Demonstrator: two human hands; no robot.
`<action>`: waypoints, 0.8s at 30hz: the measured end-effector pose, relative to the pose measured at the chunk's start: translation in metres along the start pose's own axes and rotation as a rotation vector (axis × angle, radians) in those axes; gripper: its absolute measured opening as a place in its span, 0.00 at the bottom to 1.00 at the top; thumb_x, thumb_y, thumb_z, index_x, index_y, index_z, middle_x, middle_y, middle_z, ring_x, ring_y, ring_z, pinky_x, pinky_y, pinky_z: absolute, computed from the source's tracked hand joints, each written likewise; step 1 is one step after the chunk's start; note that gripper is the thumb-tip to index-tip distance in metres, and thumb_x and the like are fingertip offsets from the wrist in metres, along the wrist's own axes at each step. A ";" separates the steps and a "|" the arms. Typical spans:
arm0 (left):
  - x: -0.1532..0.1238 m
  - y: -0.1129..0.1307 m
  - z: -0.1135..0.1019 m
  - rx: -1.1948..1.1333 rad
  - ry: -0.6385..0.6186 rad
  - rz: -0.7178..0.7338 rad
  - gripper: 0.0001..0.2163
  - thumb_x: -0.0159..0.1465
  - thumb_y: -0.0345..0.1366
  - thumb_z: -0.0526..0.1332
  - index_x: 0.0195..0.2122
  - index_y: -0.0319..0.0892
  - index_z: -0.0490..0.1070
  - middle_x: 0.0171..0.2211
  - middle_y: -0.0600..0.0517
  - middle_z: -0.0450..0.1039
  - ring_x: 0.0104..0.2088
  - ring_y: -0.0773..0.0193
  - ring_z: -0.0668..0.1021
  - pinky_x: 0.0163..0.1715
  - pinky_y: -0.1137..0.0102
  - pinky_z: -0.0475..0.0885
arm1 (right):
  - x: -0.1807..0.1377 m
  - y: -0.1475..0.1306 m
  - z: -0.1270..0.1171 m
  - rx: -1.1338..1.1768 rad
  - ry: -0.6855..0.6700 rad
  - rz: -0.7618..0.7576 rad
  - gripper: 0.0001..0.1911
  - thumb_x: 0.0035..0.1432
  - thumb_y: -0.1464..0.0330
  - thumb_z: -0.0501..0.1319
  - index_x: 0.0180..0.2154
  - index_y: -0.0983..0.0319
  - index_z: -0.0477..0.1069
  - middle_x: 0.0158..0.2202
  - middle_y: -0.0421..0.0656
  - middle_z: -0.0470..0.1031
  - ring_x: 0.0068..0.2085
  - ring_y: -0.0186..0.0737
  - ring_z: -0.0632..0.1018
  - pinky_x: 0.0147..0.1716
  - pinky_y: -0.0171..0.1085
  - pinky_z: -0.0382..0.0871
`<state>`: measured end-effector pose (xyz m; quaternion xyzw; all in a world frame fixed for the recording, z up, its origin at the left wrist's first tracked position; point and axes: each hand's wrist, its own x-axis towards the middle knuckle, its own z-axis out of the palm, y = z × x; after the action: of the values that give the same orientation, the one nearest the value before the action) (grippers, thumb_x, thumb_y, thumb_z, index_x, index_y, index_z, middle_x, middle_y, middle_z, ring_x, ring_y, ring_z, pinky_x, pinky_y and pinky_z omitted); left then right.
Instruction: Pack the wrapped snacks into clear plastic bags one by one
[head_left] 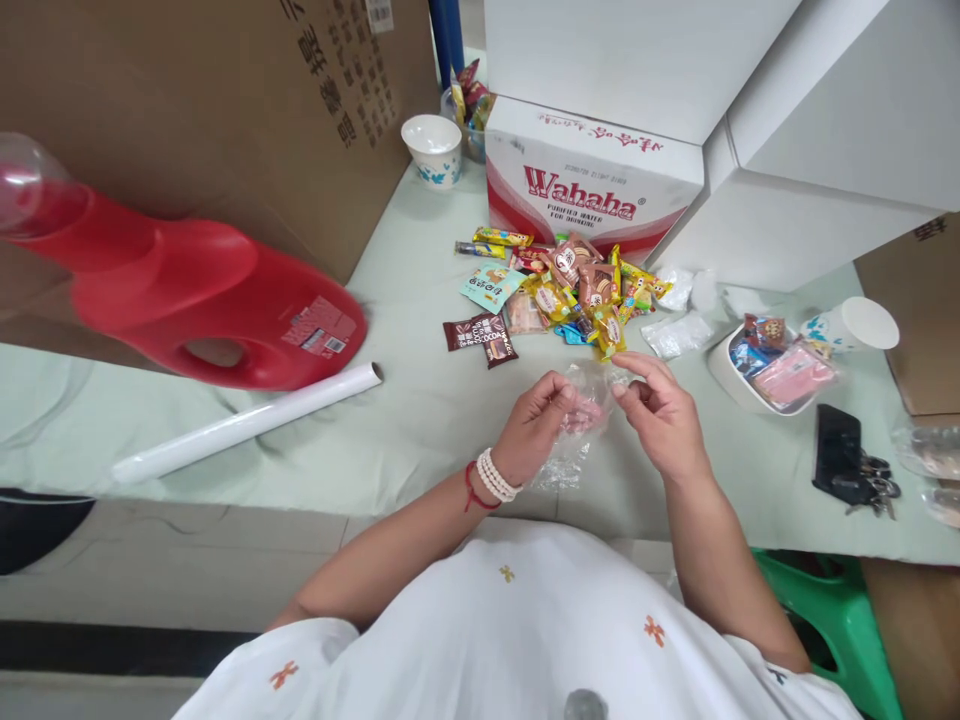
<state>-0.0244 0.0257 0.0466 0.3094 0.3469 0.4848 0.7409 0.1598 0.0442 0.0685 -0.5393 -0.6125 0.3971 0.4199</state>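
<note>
Both my hands hold a small clear plastic bag [574, 440] above the table's front edge, with something pink inside it. My left hand [536, 425], wearing a bead bracelet and a red string at the wrist, is closed on the bag's left side. My right hand [660, 415] pinches the bag's top right edge. Just beyond my hands lies a pile of wrapped snacks and candies [559, 290] on the pale green tablecloth [420, 420].
A red detergent jug [202, 290] lies on its side at left, a white paper roll [247, 420] in front of it. A Wahaha box [592, 180] and paper cup [433, 150] stand behind. A white bowl of snacks [772, 370], another cup [851, 325], phone with keys [844, 455] are at right.
</note>
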 end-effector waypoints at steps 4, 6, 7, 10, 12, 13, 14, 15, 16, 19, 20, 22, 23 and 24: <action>0.000 0.000 -0.002 -0.025 0.028 0.001 0.20 0.64 0.57 0.63 0.33 0.45 0.65 0.32 0.51 0.79 0.36 0.59 0.83 0.42 0.63 0.78 | -0.005 -0.008 0.005 -0.081 0.191 -0.136 0.08 0.65 0.62 0.65 0.43 0.55 0.79 0.46 0.44 0.74 0.32 0.35 0.71 0.32 0.38 0.68; 0.000 0.000 -0.003 0.034 0.037 0.018 0.20 0.65 0.58 0.62 0.33 0.45 0.65 0.31 0.51 0.78 0.35 0.60 0.81 0.40 0.64 0.78 | -0.007 -0.015 0.006 -0.129 0.169 -0.179 0.07 0.65 0.61 0.64 0.41 0.55 0.80 0.44 0.45 0.74 0.34 0.37 0.73 0.32 0.38 0.68; 0.000 0.001 -0.004 0.084 0.043 0.039 0.20 0.66 0.58 0.61 0.33 0.45 0.66 0.31 0.52 0.76 0.34 0.61 0.80 0.39 0.66 0.77 | -0.006 -0.019 0.007 -0.158 0.121 -0.186 0.08 0.65 0.61 0.65 0.42 0.55 0.80 0.45 0.45 0.74 0.33 0.37 0.73 0.31 0.39 0.68; -0.002 0.004 -0.006 0.252 0.061 0.135 0.20 0.67 0.57 0.59 0.31 0.44 0.67 0.30 0.54 0.71 0.32 0.65 0.74 0.37 0.70 0.73 | -0.001 -0.025 0.008 -0.207 -0.063 -0.185 0.12 0.62 0.59 0.68 0.46 0.54 0.80 0.49 0.46 0.73 0.32 0.35 0.71 0.29 0.38 0.68; -0.003 0.006 -0.007 0.328 0.071 0.175 0.21 0.68 0.56 0.58 0.31 0.43 0.68 0.30 0.54 0.69 0.32 0.65 0.72 0.37 0.70 0.72 | 0.003 -0.025 0.010 -0.196 -0.144 -0.179 0.10 0.62 0.59 0.68 0.43 0.55 0.81 0.46 0.46 0.74 0.33 0.36 0.72 0.29 0.37 0.67; -0.003 0.007 -0.007 0.346 0.075 0.178 0.21 0.68 0.56 0.58 0.31 0.43 0.68 0.30 0.53 0.69 0.32 0.65 0.72 0.37 0.70 0.72 | 0.004 -0.025 0.011 -0.187 -0.161 -0.172 0.09 0.63 0.59 0.67 0.40 0.56 0.81 0.43 0.45 0.74 0.34 0.37 0.73 0.29 0.37 0.67; -0.003 0.007 -0.007 0.354 0.080 0.174 0.20 0.69 0.56 0.58 0.32 0.43 0.68 0.31 0.53 0.70 0.33 0.64 0.73 0.38 0.70 0.72 | 0.005 -0.024 0.012 -0.182 -0.165 -0.165 0.08 0.64 0.60 0.66 0.38 0.56 0.80 0.41 0.45 0.74 0.34 0.38 0.73 0.29 0.37 0.66; -0.003 0.006 -0.007 0.350 0.089 0.168 0.20 0.69 0.56 0.58 0.32 0.43 0.69 0.32 0.52 0.71 0.34 0.64 0.73 0.38 0.69 0.73 | 0.005 -0.024 0.013 -0.181 -0.160 -0.159 0.08 0.64 0.60 0.66 0.37 0.57 0.80 0.39 0.44 0.74 0.34 0.38 0.73 0.29 0.37 0.66; -0.003 0.006 -0.006 0.334 0.099 0.160 0.20 0.68 0.56 0.58 0.33 0.43 0.69 0.32 0.52 0.71 0.34 0.64 0.74 0.39 0.69 0.74 | 0.005 -0.023 0.014 -0.183 -0.149 -0.158 0.08 0.64 0.60 0.66 0.37 0.57 0.80 0.39 0.44 0.74 0.33 0.37 0.73 0.28 0.37 0.65; -0.002 0.004 -0.005 0.251 0.154 0.115 0.21 0.66 0.58 0.59 0.33 0.43 0.67 0.31 0.51 0.73 0.32 0.63 0.77 0.35 0.68 0.76 | 0.002 -0.023 0.017 -0.208 -0.111 -0.188 0.07 0.64 0.61 0.66 0.37 0.57 0.80 0.38 0.43 0.74 0.32 0.37 0.72 0.28 0.37 0.65; -0.001 0.004 -0.006 0.225 0.188 0.102 0.22 0.66 0.59 0.60 0.33 0.43 0.66 0.31 0.52 0.74 0.32 0.63 0.78 0.33 0.68 0.77 | 0.001 -0.024 0.017 -0.221 -0.093 -0.200 0.07 0.64 0.62 0.66 0.37 0.57 0.80 0.38 0.43 0.74 0.32 0.37 0.72 0.28 0.37 0.65; 0.000 0.005 -0.007 0.183 0.264 0.089 0.23 0.65 0.61 0.60 0.33 0.44 0.64 0.30 0.52 0.75 0.32 0.62 0.80 0.30 0.69 0.77 | 0.000 -0.026 0.017 -0.251 -0.057 -0.215 0.06 0.65 0.62 0.65 0.37 0.57 0.79 0.38 0.43 0.74 0.31 0.36 0.72 0.29 0.37 0.65; 0.001 0.005 -0.008 0.167 0.294 0.085 0.22 0.64 0.61 0.60 0.33 0.44 0.64 0.30 0.52 0.76 0.32 0.62 0.80 0.29 0.70 0.77 | -0.001 -0.027 0.016 -0.263 -0.039 -0.216 0.07 0.65 0.63 0.65 0.37 0.57 0.78 0.39 0.43 0.73 0.30 0.36 0.71 0.28 0.37 0.65; 0.002 0.005 -0.009 0.149 0.314 0.083 0.22 0.64 0.60 0.61 0.33 0.44 0.63 0.30 0.52 0.76 0.33 0.62 0.81 0.29 0.70 0.76 | -0.002 -0.028 0.016 -0.272 -0.016 -0.211 0.07 0.66 0.62 0.64 0.37 0.57 0.78 0.39 0.43 0.73 0.29 0.35 0.70 0.28 0.37 0.64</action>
<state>-0.0343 0.0304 0.0452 0.2981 0.4801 0.5304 0.6320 0.1360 0.0385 0.0894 -0.5205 -0.7172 0.2687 0.3775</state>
